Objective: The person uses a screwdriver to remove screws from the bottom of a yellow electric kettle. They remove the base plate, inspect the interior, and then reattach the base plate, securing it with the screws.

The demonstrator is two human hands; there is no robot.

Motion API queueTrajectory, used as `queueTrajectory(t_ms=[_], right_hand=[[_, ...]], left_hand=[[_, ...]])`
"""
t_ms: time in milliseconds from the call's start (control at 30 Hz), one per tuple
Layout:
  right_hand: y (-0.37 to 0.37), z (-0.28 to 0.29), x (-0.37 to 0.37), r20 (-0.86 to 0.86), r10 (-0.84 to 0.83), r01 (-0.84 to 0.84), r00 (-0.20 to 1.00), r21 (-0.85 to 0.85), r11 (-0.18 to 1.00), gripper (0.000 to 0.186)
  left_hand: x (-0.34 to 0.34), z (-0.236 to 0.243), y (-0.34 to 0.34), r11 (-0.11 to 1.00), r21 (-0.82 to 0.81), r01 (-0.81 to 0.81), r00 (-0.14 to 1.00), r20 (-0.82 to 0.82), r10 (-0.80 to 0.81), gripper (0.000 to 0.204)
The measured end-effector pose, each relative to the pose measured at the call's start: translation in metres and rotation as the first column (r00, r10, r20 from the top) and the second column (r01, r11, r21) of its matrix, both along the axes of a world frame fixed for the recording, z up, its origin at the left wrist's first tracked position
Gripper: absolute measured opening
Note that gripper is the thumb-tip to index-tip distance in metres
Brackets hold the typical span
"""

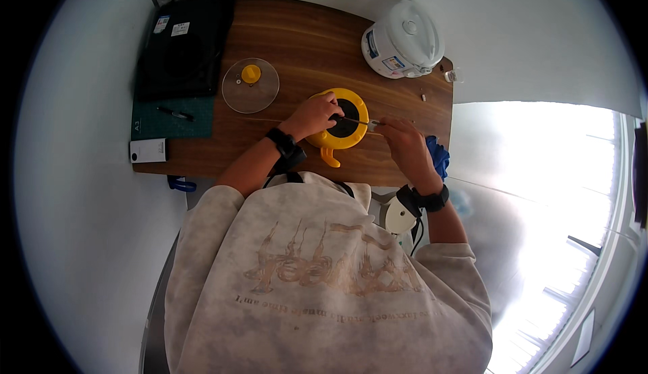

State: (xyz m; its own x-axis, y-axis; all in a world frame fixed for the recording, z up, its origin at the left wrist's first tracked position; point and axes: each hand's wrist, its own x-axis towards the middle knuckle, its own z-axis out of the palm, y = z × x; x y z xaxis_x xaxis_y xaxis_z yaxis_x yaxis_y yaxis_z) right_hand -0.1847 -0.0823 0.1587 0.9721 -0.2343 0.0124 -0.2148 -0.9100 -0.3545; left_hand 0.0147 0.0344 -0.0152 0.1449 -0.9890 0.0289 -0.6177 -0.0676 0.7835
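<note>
A round yellow pot (362, 101) with a dark inside stands on the wooden table in front of me, its yellow handle (329, 157) pointing toward my body. My left hand (316, 116) reaches over the pot's left side, fingertips pinched together above the dark middle. What they pinch is too small to make out. At the pot's right side, my right hand (403, 139) is closed on a thin rod-like tool (358, 122), probably a screwdriver. Its shaft runs leftward across the pot to my left fingertips. Both wrists wear black bands.
Left of the pot lies a glass lid (260, 97) with a yellow knob (251, 74) and small parts. Beyond are a black appliance (182, 53), a green mat (192, 119) with a pen (175, 113), and a white box (148, 150). A white rice cooker (405, 40) stands back right; blue fabric (438, 156) lies near my right wrist.
</note>
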Motion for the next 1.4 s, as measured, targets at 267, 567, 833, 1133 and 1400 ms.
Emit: queueTrajectory(t_ms=[267,567,833,1133,1400], right_hand=[[0.002,-0.003,-0.004,0.004,-0.017,0.017,1.0,-0.002,1.0,0.035],[0.017,0.013,0.031,-0.111,0.192,-0.215,0.975,-0.261,0.941,0.027],[0.011,0.008,0.057,-0.348,0.248,-0.373,0.904,-0.36,0.855,0.01],[0.016,0.005,0.071,-0.334,-0.223,0.134,0.916,-0.269,0.954,0.028],[0.003,0.028,0.043,-0.266,-0.134,0.108,0.955,-0.11,0.988,0.023]], left_hand=[[0.0,0.0,0.0,1.0,0.01,0.017,1.0,-0.007,-0.017,0.028],[0.0,0.002,0.0,0.999,0.034,0.0,0.999,0.042,-0.001,0.03],[-0.001,-0.004,0.0,1.0,-0.02,-0.013,1.0,0.021,0.014,0.03],[0.0,-0.002,0.001,1.0,-0.003,0.0,1.0,0.021,0.0,0.031],[-0.001,0.001,0.001,1.0,0.004,-0.009,1.0,0.007,0.009,0.032]])
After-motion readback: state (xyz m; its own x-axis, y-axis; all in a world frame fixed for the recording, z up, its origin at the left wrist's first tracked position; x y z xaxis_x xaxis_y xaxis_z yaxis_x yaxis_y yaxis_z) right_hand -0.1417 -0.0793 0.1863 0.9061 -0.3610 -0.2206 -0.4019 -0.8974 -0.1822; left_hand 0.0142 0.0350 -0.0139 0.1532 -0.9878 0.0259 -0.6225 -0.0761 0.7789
